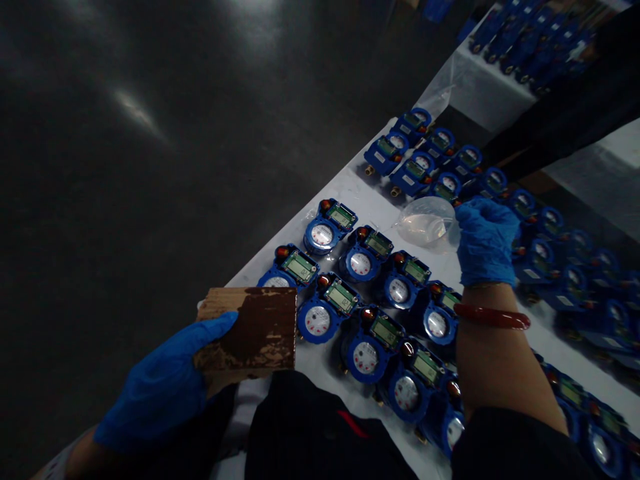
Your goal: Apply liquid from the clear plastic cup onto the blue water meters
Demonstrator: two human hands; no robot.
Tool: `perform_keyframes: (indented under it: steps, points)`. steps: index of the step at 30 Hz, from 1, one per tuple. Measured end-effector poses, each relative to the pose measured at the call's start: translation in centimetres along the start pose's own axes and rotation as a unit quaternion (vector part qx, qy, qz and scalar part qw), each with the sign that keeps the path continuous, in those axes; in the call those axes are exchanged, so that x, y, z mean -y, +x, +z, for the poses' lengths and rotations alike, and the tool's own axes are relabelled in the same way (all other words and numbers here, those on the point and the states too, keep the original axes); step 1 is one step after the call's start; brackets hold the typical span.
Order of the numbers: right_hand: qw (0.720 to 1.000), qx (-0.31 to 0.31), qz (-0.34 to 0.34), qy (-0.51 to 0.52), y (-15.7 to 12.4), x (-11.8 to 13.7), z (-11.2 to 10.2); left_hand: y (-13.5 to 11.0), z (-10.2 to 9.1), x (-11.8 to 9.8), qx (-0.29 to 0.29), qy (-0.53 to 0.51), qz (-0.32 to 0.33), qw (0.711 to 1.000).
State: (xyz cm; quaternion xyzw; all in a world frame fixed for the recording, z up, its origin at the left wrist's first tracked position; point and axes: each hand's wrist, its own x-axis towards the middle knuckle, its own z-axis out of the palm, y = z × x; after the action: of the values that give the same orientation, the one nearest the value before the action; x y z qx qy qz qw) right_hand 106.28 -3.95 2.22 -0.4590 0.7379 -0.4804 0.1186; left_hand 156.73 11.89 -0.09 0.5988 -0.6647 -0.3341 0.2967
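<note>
My left hand (pixel 155 387), in a blue glove, grips a brown cardboard piece (pixel 265 330) with a dark, wet-looking stain, its thumb lying on top. The cardboard covers part of a blue water meter (pixel 276 283) at the table's near left edge. My right hand (pixel 487 233), also in a blue glove, is closed on the rim of a clear plastic cup (pixel 425 223). The cup is tilted and has clear liquid in it. Below the cup stand rows of blue water meters (pixel 361 263) with round dials and exposed circuit boards with small displays.
The meters stand on a white-covered table (pixel 300 230). Beyond the cup are more meters (pixel 387 153), in rows reaching far right. A person in dark trousers (pixel 560 113) stands at the upper right, near another table of meters (pixel 530 40). Dark floor (pixel 150 167) lies left.
</note>
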Motion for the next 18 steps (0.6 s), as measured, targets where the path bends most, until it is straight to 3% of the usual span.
perform_keyframes:
  steps: [12, 18]
  points:
    - [0.997, -0.043, 0.037, 0.06, -0.3, 0.2, 0.0, -0.3, 0.2, 1.0, 0.003, 0.038, 0.047, 0.998]
    - [0.996, -0.059, 0.041, 0.06, -0.3, 0.0, 0.0, -0.4, 0.3, 0.7, 0.005, 0.03, 0.01, 0.999]
